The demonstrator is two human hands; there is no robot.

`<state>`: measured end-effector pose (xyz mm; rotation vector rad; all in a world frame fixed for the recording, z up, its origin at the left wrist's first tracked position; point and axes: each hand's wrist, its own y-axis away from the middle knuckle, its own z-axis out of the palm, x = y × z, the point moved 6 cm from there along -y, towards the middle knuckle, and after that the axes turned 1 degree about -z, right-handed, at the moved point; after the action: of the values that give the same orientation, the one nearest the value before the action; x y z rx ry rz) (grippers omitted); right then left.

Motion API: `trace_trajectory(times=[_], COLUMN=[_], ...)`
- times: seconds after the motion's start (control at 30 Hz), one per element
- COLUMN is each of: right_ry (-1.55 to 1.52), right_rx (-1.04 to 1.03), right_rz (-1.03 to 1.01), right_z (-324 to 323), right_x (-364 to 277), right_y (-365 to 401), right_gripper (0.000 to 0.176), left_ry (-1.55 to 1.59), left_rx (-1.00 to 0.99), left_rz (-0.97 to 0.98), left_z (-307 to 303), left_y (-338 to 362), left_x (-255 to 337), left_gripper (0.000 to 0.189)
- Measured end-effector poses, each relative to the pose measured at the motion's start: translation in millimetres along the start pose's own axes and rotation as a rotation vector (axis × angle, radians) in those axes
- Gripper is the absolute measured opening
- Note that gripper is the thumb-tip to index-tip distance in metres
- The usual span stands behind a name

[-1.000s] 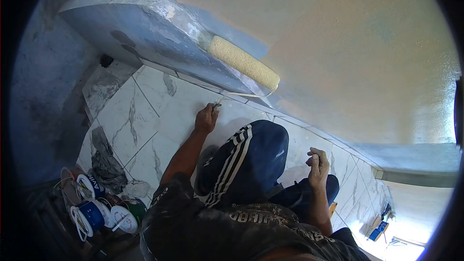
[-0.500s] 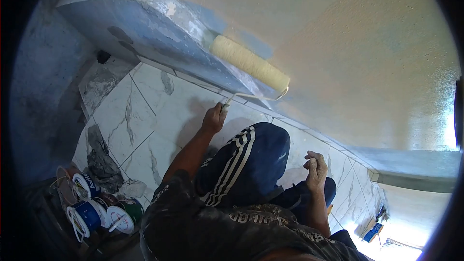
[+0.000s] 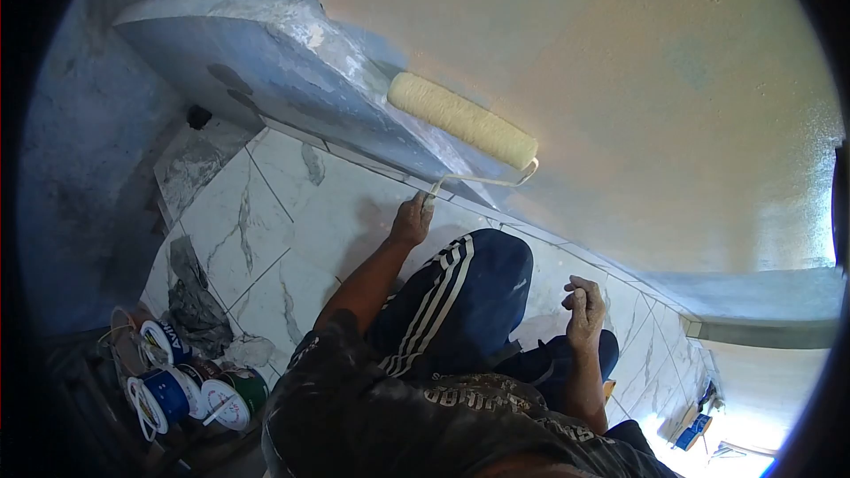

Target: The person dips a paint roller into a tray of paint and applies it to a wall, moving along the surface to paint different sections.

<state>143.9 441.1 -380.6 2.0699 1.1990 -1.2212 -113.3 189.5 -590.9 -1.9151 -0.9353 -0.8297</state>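
Observation:
My left hand is closed round the handle of a paint roller. The roller's long, pale yellow sleeve lies against the wall, slanting along the chipped edge of the blue-grey ledge. Its bent wire frame runs from the right end of the sleeve back to my fist, which hides most of the handle. My right hand hovers by my right knee, dusty, with fingers loosely bent and somewhat apart. Nothing shows in it.
White marbled tiles cover the floor below the wall. At lower left stand several paint tubs beside a crumpled grey sheet. A blue container lies at lower right, near bright light. My bent knees are close to the wall.
The view has shifted slightly. My left hand and the roller appear a little further right and lower, with the sleeve still at the wall. My right hand keeps its pose.

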Motion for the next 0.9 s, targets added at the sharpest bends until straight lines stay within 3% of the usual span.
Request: trace_trajectory(times=[0.33, 0.57, 0.63, 0.73, 0.9], right_ry=[-0.014, -0.046, -0.045, -0.041, -0.020], right_rx=[-0.001, -0.022, -0.022, -0.012, 0.025], right_rz=[-0.021, 0.011, -0.008, -0.022, -0.044], right_z=[-1.1, 6.2, 7.6, 5.1, -4.5], right_x=[-7.3, 4.5, 1.2, -4.8, -13.2], right_y=[-3.0, 1.3, 0.2, -0.8, -0.7], right_gripper=[0.036, 0.035, 0.035, 0.036, 0.037], left_ry=[-0.053, 0.068, 0.119, 0.087, 0.117], left_rx=[-0.001, -0.026, 0.051, 0.107, 0.036], left_rz=[-0.061, -0.134, 0.021, 0.016, -0.050], left_z=[3.4, -25.5, -31.6, -40.8, -12.5], left_y=[15.8, -42.0, -61.3, -73.1, -47.4], left_x=[-11.4, 69.9, 94.6, 122.6, 77.5], left_gripper=[0.029, 0.021, 0.020, 0.020, 0.022])
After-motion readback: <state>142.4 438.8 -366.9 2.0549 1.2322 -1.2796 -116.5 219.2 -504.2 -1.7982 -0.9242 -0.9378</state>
